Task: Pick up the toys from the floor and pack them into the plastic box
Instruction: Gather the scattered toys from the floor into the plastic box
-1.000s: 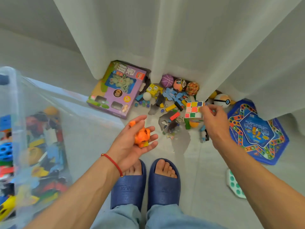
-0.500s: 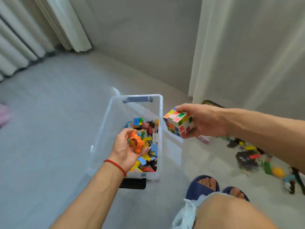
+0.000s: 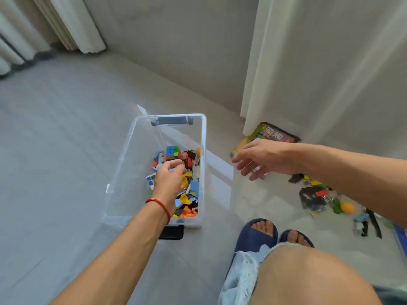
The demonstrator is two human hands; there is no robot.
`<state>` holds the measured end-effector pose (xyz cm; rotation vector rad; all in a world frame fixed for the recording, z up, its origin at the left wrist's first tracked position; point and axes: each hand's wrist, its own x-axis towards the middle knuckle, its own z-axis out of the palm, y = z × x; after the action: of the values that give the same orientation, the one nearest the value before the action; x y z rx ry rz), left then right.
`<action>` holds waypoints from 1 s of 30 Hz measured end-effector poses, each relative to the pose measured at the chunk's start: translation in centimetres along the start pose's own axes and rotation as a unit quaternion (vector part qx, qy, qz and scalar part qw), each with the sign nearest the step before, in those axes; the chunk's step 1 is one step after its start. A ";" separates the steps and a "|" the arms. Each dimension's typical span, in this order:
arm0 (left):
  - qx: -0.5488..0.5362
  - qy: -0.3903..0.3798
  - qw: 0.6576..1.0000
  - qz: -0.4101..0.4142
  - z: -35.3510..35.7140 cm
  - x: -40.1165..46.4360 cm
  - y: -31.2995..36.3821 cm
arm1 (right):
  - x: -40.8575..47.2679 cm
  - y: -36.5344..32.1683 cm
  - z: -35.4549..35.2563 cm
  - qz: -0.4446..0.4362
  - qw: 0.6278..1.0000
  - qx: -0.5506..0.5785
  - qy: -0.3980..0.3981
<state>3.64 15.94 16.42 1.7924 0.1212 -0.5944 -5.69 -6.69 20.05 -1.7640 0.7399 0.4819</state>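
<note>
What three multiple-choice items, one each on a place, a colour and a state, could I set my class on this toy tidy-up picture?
1. Where is the left hand?
A. Over the toys inside the plastic box
B. On the floor by the curtain
C. On the knee

2. What colour is the band on the left wrist?
A. Green
B. Red
C. White

3. How is the right hand?
A. Gripping a cube
B. Pressed flat on the floor
C. Empty, fingers loosely spread

Key: 1 A, the hand sits within the box's clear walls, above the toy pile. 2 B, a red cord circles the wrist. 3 C, nothing lies in the hand, which hangs in the air to the right of the box.
</note>
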 end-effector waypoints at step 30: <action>0.515 -0.323 0.707 0.362 41.5 5.1 -20.1 | 9.7 40.5 -11.4 -0.034 0.922 -0.303 0.239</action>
<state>-13.25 -17.32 -11.10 2.2734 -1.6329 -0.7084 -27.18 -27.77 -10.89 -2.5359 0.9226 0.2371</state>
